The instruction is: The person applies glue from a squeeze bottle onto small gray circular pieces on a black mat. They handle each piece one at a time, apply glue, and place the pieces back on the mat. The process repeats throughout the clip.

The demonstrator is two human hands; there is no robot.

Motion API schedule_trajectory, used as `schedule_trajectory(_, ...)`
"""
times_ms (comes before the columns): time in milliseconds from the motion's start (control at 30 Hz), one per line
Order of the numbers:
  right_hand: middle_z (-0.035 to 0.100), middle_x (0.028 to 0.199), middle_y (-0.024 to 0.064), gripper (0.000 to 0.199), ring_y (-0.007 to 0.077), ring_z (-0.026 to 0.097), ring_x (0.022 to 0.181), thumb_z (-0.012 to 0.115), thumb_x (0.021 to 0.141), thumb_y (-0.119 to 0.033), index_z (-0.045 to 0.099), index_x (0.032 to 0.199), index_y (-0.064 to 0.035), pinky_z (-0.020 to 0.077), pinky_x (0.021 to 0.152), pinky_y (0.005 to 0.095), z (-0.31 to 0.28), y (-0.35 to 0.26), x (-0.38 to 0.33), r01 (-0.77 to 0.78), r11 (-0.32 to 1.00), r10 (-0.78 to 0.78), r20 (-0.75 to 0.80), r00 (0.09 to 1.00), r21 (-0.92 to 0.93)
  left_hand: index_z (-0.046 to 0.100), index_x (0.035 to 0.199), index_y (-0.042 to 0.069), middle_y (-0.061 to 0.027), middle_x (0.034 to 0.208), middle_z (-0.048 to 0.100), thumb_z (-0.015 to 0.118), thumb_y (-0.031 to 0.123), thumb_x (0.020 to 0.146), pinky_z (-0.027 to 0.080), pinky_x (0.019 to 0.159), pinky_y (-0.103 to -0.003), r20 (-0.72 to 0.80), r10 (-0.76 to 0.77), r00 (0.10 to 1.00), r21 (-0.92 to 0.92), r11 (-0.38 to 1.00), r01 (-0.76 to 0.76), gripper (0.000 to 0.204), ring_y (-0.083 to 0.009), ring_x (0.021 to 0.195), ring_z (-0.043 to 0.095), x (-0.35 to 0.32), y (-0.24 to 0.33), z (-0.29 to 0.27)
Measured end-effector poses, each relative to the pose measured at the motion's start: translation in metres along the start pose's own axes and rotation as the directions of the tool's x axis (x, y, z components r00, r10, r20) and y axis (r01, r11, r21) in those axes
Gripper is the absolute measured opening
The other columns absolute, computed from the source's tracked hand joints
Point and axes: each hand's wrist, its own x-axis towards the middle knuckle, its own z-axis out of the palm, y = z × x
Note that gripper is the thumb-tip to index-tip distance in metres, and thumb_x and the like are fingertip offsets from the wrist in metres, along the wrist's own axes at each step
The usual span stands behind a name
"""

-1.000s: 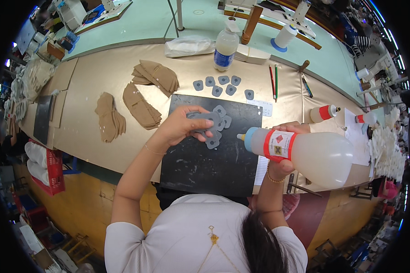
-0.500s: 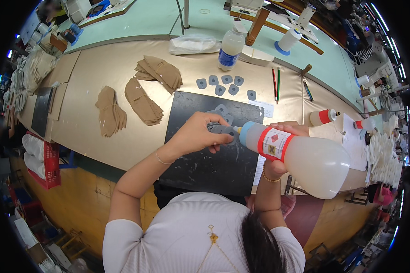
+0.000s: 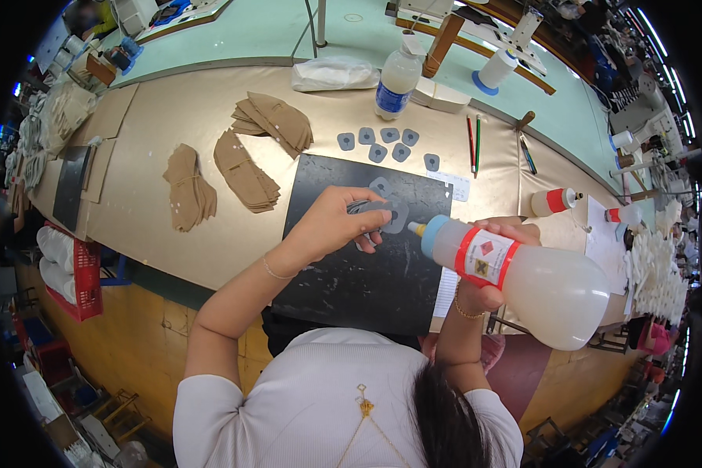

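Holding red-banded translucent plastic bottle (image 3: 558, 300), whitish inside, in right hand (image 3: 481, 298), aiming nozzle (image 3: 419, 229) toward ten o'clock; pinching grey rounded-square pieces (image 3: 400, 219) in left hand (image 3: 335, 225) above black rectangular board (image 3: 359, 292). Toward twelve o'clock, clear blue-labelled bottle (image 3: 391, 99) of cloudy liquid (image 3: 398, 76).

Patches (image 3: 398, 221) in left hand (image 3: 337, 224), over board (image 3: 366, 288); bundles (image 3: 246, 170) ahead-left. Loose patches (image 3: 401, 152) beyond. Bottle (image 3: 554, 290) in right hand (image 3: 480, 297); pencils (image 3: 470, 148) farther ahead.

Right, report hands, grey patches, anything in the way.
Left hand holding grey patches. Right hand gripping red-banded squeeze bottle, nozzle close to patches. Nothing visible between them.
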Motion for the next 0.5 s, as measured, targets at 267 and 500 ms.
schedule_trajectory(267,0.058,0.089,0.0133,0.079,0.0245,0.061,0.081,0.074,0.061,-0.063,0.055,0.101,0.0022,0.0518,0.071,0.0321,0.005,0.003,-0.009,0.04,0.999,-0.037,0.079,0.996,-0.03,0.062,0.097,-0.005,-0.0067,0.07,0.062,0.067,0.012,0.081,0.05,0.051,-0.023,-0.073,0.071,0.995,0.091,0.994,-0.064,0.024,-0.0109,0.059,0.06,0.002,-0.003,0.004)
schedule_trajectory(500,0.057,0.087,0.0121,0.077,0.0237,0.06,0.08,0.075,0.061,-0.062,0.056,0.099,0.0025,0.0513,0.07,0.0316,0.006,0.008,-0.018,-0.052,0.998,0.053,0.034,0.998,-0.035,0.062,0.095,-0.007,-0.0099,0.072,0.063,0.068,0.011,0.081,0.05,0.05,-0.022,-0.069,0.059,0.996,0.04,0.998,-0.057,0.024,-0.0128,0.059,0.062,0.001,0.001,0.007)
